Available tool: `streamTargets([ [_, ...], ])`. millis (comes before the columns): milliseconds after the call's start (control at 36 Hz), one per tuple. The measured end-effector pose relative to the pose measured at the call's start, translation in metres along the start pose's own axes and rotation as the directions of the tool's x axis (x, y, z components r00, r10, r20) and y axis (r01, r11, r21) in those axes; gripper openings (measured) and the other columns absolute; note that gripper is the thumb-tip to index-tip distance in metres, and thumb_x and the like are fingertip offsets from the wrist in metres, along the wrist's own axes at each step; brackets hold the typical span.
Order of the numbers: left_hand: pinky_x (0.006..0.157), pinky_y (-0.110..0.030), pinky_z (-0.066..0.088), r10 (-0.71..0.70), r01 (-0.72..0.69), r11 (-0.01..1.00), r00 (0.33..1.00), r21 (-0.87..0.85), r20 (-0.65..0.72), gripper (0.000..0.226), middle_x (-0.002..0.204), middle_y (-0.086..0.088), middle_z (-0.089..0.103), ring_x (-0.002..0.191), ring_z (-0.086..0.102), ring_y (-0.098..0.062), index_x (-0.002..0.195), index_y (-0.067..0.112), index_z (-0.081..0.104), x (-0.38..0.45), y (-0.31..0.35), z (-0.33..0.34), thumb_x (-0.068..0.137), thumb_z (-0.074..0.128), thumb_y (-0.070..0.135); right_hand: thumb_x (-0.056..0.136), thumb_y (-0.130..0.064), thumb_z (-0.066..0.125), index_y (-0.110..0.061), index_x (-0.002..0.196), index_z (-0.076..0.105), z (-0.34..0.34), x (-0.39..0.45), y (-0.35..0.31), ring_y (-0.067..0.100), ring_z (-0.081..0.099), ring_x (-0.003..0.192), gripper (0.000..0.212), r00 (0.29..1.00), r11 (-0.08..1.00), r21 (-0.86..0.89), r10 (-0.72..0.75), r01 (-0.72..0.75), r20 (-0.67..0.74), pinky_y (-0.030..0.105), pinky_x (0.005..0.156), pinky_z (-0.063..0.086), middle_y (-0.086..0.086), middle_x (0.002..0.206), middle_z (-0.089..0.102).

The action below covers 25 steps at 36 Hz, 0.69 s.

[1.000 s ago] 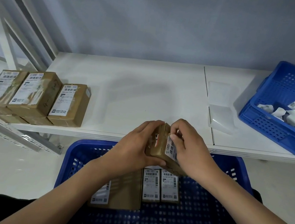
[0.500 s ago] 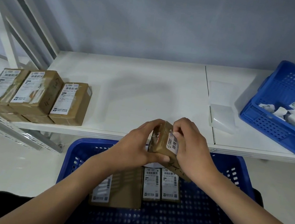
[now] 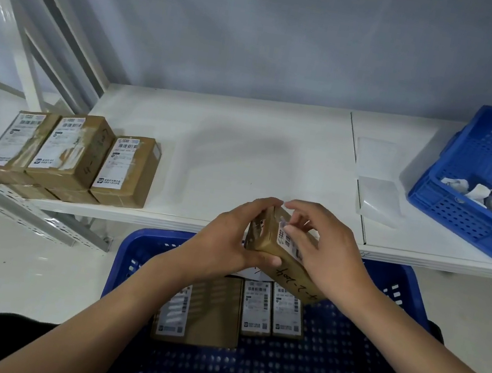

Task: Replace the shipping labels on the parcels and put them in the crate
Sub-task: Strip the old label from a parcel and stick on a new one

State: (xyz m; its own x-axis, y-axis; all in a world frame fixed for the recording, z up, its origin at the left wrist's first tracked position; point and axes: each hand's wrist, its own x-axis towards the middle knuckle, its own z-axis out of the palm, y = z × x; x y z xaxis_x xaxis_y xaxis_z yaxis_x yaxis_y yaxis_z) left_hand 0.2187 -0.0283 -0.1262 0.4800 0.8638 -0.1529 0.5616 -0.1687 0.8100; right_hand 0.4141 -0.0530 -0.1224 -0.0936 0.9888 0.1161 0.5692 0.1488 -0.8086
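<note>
Head view: the left hand (image 3: 225, 241) grips the parcel (image 3: 272, 252) tilted on edge above the crate (image 3: 385, 356), just in front of the counter (image 3: 242, 159). The right hand (image 3: 321, 251) has fingertips curled on its label (image 3: 286, 238), apparently pinching it. Judgement: brace the parcel firmly and work the label from one corner, evenly, avoiding tears or creases.
</note>
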Motion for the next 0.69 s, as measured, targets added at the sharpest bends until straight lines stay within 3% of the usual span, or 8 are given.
streamTargets([
  [139,0.099,-0.021,0.049,0.039,-0.039,0.999,0.999,0.022,-0.008,0.071,0.127,0.019,0.061,0.119,0.056,-0.004,0.138,0.041,0.047,0.0,0.002,0.0,0.079,0.086,0.038,0.09,-0.012,0.073,-0.017,0.095,0.078,-0.001,0.002,0.002,0.003,0.06,0.092,0.009,0.995,0.999,-0.008,-0.033,0.033,-0.092,0.015,0.08,0.048,-0.009,0.091,0.067],
  [361,0.094,-0.004,0.042,0.061,-0.061,0.997,0.998,0.05,-0.009,0.064,0.125,0.02,0.062,0.118,0.055,0.001,0.133,0.047,0.048,-0.002,0.006,-0.003,0.079,0.084,0.045,0.094,-0.014,0.068,-0.016,0.091,0.072,-0.004,0.001,-0.005,0.004,0.06,0.089,0.005,0.997,1.0,-0.01,-0.01,0.01,-0.082,0.014,0.078,0.048,-0.011,0.091,0.064],
  [528,0.105,-0.031,0.049,0.075,-0.075,0.997,0.997,-0.023,-0.014,0.06,0.129,0.016,0.062,0.122,0.057,-0.008,0.131,0.043,0.05,-0.002,0.01,-0.004,0.081,0.083,0.045,0.095,-0.007,0.064,-0.014,0.091,0.068,-0.006,0.002,-0.01,0.003,0.058,0.091,0.01,0.994,1.0,-0.022,-0.016,0.014,-0.108,0.008,0.074,0.043,-0.01,0.092,0.061],
  [694,0.111,-0.043,0.045,0.063,-0.064,0.995,0.998,-0.08,-0.014,0.06,0.125,0.02,0.065,0.124,0.057,-0.008,0.13,0.04,0.051,-0.002,0.015,-0.006,0.081,0.084,0.04,0.097,-0.007,0.06,-0.014,0.094,0.063,-0.009,0.002,-0.011,0.0,0.056,0.093,0.008,0.992,0.997,-0.065,-0.038,0.03,-0.118,0.007,0.076,0.043,-0.008,0.096,0.056],
])
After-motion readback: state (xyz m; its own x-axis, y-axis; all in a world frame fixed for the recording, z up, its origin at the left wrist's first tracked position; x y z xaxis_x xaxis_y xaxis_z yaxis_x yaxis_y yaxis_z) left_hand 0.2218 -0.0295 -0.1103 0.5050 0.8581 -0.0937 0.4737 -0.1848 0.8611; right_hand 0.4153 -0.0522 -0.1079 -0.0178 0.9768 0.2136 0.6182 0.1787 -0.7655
